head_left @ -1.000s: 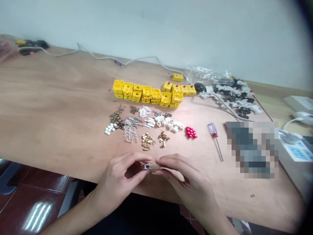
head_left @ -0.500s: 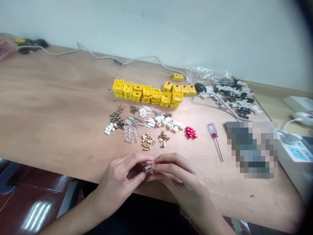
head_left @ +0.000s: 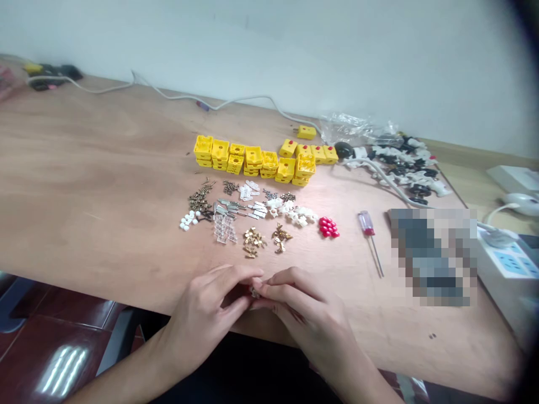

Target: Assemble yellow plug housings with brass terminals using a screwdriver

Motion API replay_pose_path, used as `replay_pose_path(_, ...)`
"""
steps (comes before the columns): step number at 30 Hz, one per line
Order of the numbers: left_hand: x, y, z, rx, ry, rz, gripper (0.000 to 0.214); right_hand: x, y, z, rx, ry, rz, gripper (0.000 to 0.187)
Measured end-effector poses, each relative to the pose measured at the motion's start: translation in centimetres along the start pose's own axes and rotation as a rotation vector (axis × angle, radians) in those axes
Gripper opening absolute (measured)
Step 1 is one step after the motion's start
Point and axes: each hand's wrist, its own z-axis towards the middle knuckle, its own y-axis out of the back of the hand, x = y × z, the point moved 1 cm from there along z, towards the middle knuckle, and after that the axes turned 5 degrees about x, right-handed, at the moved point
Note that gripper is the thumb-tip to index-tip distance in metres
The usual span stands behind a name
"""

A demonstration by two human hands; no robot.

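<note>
My left hand (head_left: 210,311) and my right hand (head_left: 309,314) meet at the near edge of the wooden table (head_left: 92,185). Their fingertips pinch a small metal-and-clear part (head_left: 254,291) between them; most of it is hidden by the fingers. Just beyond the hands lie small heaps of brass clips (head_left: 253,242), clear plastic pieces (head_left: 225,229), white pieces (head_left: 290,211), red buttons (head_left: 328,227) and screws (head_left: 200,199). A row of yellow plastic housings (head_left: 256,160) stands behind them.
A red-handled screwdriver (head_left: 369,235) lies right of the red buttons. White and black plug parts (head_left: 404,165) and a clear bag sit at the back right. A white power strip (head_left: 505,264) is at the far right, and a white cable (head_left: 168,98) runs along the wall.
The hands have closed together over the small part, and it is now nearly covered by the fingers. Nothing else on the table has moved.
</note>
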Motion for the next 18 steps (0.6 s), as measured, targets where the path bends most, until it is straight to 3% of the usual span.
replay_pose_path(18,-0.04,0.02,-0.13,-0.059,0.021,0.022,0.033,-0.05,-0.01,0.22,0.091,-0.039,0.114,0.020)
